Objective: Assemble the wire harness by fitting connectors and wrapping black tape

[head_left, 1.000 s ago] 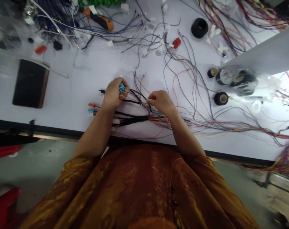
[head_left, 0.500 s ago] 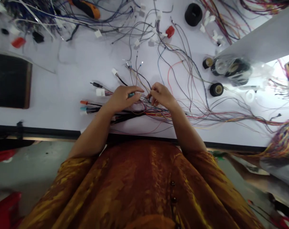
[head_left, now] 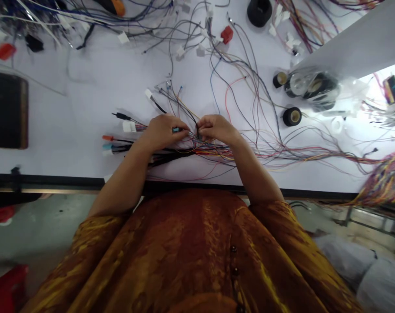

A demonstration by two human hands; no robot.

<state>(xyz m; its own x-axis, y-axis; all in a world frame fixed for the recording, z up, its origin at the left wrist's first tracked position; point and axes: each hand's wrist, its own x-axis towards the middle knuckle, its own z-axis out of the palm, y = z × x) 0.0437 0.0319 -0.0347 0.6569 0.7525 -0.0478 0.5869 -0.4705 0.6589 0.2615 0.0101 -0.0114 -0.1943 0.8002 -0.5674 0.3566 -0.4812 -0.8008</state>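
My left hand (head_left: 164, 131) is closed, with a small teal connector (head_left: 176, 129) showing between thumb and forefinger. Thin wires run from its fingertips towards my right hand (head_left: 216, 128), which pinches a few dark wires (head_left: 196, 123) of the same bundle. Only a narrow gap separates the two hands. Below them a wire harness (head_left: 213, 152) stretches along the table's front, partly in black sleeving (head_left: 173, 158). To the left its ends carry a white connector (head_left: 129, 126), a black plug (head_left: 122, 116) and an orange connector (head_left: 107, 138). Loose terminal ends (head_left: 169, 85) fan out above my hands.
Black tape rolls (head_left: 292, 116) and a plastic bag (head_left: 327, 89) lie to the right. A red connector (head_left: 227, 34) sits among wires at the back. A dark flat box-like object (head_left: 7, 109) is at left. Coloured wires (head_left: 388, 178) hang over the front edge at right.
The view has shifted slightly, so the table's things appear further left and up. My right fingers have drawn in closer around the dark wires; my left hand keeps its grip.
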